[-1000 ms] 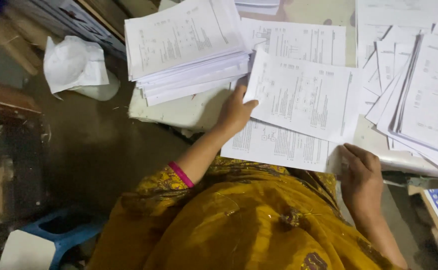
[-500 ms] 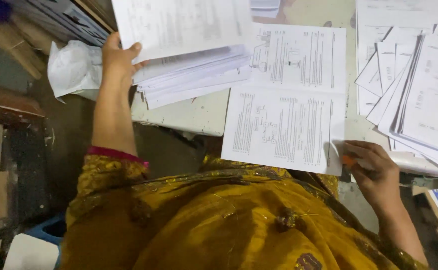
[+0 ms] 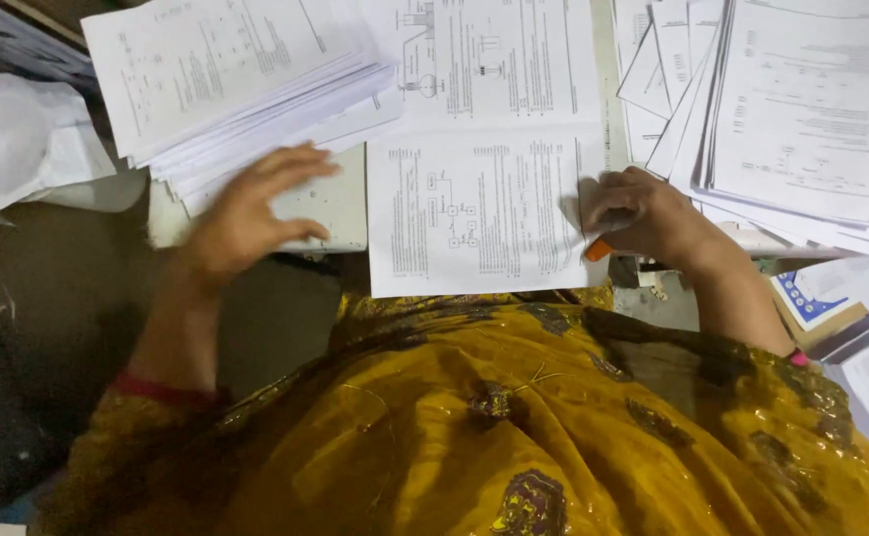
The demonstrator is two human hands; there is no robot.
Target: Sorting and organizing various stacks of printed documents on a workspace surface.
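Paper stack (image 3: 226, 79) left, printed sheet (image 3: 474, 208) centre, more stacks (image 3: 802, 109) right.

- The left hand (image 3: 251, 208) is blurred; whether its fingers touch the tall paper stack (image 3: 226, 84) just above it cannot be told.
- That stack is cut off by the top edge.
- The right hand (image 3: 643, 213) covers most of a small orange object (image 3: 598, 249); its kind cannot be told.
- The fanned sheets (image 3: 802, 109) to the right of that hand run past the right edge.

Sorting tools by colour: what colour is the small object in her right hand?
Orange object, in the right hand; head view.
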